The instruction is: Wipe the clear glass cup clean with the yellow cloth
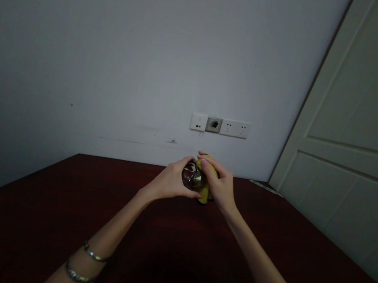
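**A tight two-handed hold toward the far edge**

The left hand [169,181] curls closely around a round clear glassy vessel [191,177], with something dark showing inside it. The right hand [220,183] closes narrowly over a yellow curved object [204,193] pressed against the vessel, and fingers hide much of both. The vessel looks stiff, smooth and probably slippery; if it is glass, it would be fragile. It seems light enough for one hand, best held around its rounded body. The yellow object seems light too, with its exposed lower end offering a second place to hold, though its firmness cannot be judged.

Two thin silver bangles [84,262] circle the left forearm. The hands sit over the middle of a dark reddish-brown wooden counter [45,197], near its far edge; any contact with it cannot be told. A slim green strip [264,187] lies at the far right. Beyond stands a pale grey wall [82,53] with a white outlet panel [220,126], and a cream panelled door [349,111] rises to the right.
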`<action>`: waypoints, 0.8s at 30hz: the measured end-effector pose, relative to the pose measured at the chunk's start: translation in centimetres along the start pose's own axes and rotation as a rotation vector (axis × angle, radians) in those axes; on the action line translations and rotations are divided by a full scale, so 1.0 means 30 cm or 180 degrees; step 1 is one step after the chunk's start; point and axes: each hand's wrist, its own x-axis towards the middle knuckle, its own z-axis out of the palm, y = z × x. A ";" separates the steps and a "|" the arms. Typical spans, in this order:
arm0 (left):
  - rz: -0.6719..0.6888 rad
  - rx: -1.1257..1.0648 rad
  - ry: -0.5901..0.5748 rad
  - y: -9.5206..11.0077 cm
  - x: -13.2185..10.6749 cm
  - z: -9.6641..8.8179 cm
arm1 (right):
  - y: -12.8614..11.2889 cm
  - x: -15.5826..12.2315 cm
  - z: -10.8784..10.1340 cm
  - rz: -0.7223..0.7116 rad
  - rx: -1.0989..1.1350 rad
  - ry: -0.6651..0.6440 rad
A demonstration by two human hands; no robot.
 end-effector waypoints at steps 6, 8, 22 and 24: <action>-0.0242 -0.0171 0.0046 -0.011 0.000 0.003 | -0.034 -0.014 -0.023 -0.0755 -0.0339 -0.0687; -0.0234 -0.0275 0.0036 -0.019 0.001 0.002 | -0.022 -0.009 -0.025 -0.0662 -0.0175 -0.0672; -0.0444 -0.1769 -0.0016 -0.016 0.015 0.010 | -0.060 -0.026 0.002 -0.0795 -0.0034 -0.0269; -0.0489 -0.1931 -0.0064 -0.019 0.013 0.010 | -0.049 -0.024 0.007 -0.0616 0.0104 -0.0137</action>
